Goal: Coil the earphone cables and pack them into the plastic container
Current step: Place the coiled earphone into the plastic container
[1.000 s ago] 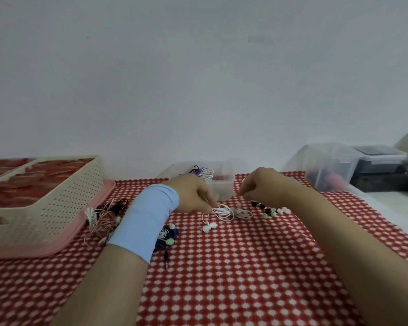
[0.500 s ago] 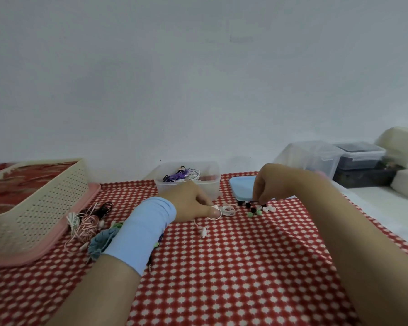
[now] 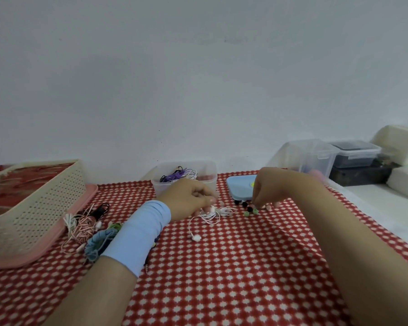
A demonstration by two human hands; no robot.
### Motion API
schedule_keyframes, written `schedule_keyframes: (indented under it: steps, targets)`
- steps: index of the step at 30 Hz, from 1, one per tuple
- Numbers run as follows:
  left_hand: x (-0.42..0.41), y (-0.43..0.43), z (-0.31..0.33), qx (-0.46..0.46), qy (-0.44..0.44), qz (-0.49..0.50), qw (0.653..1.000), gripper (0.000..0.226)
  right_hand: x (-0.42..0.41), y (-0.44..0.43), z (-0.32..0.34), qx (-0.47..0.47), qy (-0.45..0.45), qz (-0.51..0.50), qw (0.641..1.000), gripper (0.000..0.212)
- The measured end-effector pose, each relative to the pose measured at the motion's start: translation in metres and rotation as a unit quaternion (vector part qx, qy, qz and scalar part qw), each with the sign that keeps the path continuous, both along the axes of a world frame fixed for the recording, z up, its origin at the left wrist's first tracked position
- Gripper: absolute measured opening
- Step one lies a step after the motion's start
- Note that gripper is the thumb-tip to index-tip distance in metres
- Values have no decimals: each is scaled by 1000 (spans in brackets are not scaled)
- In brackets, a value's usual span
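While the left hand (image 3: 189,198) pinches the white earphone cable (image 3: 212,215) to hold its loops together, the right hand (image 3: 269,188) curls over loose ear tips (image 3: 250,210); whether it grips one is unclear. The plastic container (image 3: 161,188) stands open just behind.

Cream perforated basket (image 3: 33,208) on pink tray (image 3: 87,196) at L, red-checked cloth (image 3: 222,278) under; clear lidded boxes (image 3: 316,158) far R.
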State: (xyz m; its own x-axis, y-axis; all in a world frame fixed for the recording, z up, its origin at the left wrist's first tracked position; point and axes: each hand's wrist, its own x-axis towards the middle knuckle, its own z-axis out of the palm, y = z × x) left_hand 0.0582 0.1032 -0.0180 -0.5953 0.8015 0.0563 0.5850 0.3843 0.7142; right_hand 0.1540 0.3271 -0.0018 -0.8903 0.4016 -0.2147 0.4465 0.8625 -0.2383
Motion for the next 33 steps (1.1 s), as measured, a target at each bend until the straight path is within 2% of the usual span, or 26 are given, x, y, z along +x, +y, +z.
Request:
schedule_keyframes:
  steps: [5,9,15,21,26,29,31,33]
  targets:
    - [-3,-2,0,17,-19,1,1000,10,-4,-4,5,-68,52,34,996,10]
    - [-9,-6,-1,-74,19,-22,997,7,-4,-14,2,-123,50,65,989,7]
    - [-13,-9,-4,-67,4,-12,998,10,-4,-23,3,-222,145,60,962,19]
    - [-17,-11,-6,-95,-6,5,995,26,-8,-40,-4,-282,115,74,950,15]
    - [-19,-12,-9,-97,-34,4,995,14,-12,-40,-8,-333,135,62,931,12]
    - [-19,-13,-10,-99,-22,-7,995,19,-13,-42,-8,-367,146,61,917,9]
    - [-19,-13,-9,-79,-29,-2,996,25,-14,-43,-8,-378,147,64,912,9]
    - [-19,-12,-8,5,-92,34,995,24,-14,-43,-7,-397,146,69,904,12]
